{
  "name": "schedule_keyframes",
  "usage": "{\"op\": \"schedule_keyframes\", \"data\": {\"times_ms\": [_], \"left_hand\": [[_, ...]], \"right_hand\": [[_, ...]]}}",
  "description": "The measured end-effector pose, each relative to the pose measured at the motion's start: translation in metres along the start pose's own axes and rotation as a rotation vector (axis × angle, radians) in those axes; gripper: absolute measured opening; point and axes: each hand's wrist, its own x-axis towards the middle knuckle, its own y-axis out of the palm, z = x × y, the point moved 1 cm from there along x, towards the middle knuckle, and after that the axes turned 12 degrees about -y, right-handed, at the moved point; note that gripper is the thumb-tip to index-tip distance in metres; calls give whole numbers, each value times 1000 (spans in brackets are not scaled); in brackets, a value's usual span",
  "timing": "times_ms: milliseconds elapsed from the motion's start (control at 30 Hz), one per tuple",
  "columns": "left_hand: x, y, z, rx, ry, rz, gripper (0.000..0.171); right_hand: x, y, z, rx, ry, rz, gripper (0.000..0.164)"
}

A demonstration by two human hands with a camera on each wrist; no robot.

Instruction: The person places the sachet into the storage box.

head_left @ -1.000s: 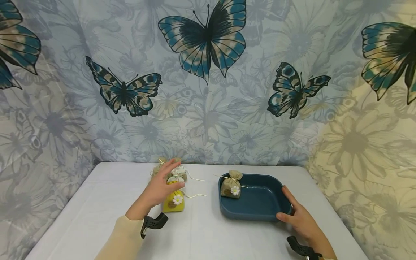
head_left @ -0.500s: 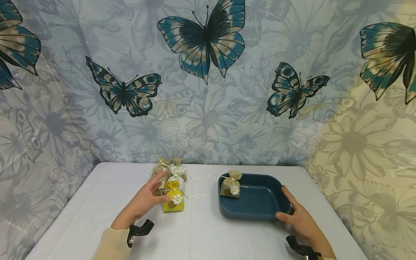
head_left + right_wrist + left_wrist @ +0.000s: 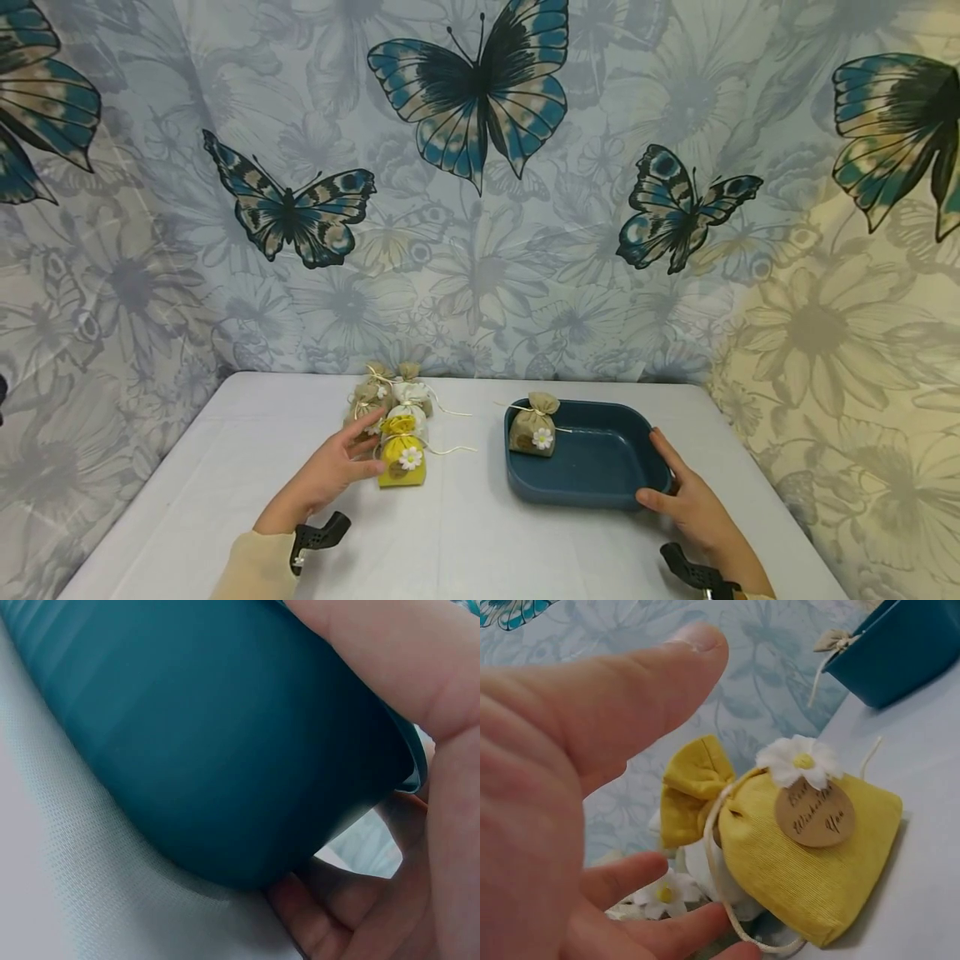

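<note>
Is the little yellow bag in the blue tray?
No, the yellow bag sits on the white table, outside the blue tray.

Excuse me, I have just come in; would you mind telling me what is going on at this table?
A person is handling small drawstring pouches and a blue dish. Their right hand grips the dish's right end, and one beige pouch sits inside near the left end. The left hand is open beside a yellow pouch on the table, holding nothing. Behind that pouch are a white pouch and some beige ones, clustered together outside the dish.
</note>
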Motion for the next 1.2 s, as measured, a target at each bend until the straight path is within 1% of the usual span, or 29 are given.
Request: {"op": "schedule_keyframes", "data": {"times_ms": [200, 367, 633, 800, 967, 1033, 1133, 1200], "left_hand": [[4, 2, 6, -5, 36, 9, 84], [7, 4, 10, -18, 27, 3, 81], [8, 9, 12, -2, 6, -15, 88], [4, 13, 11, 52, 15, -41, 92], [3, 14, 11, 163, 36, -72, 78], [4, 15, 12, 206, 53, -74, 74], [7, 15, 13, 250, 100, -70, 70], [9, 16, 13, 295, 124, -83, 69]], "right_hand": [[0, 0, 0, -14, 5, -5, 96], [-1, -1, 0, -30, 11, -10, 96], [0, -1, 1, -47, 10, -17, 95], [-1, -1, -1, -29, 6, -18, 95], [-1, 0, -1, -14, -2, -23, 95], [-2, 0, 0, -12, -5, -24, 96], [-2, 0, 1, -6, -8, -22, 95], [-2, 0, 2, -2, -11, -23, 95]]}}
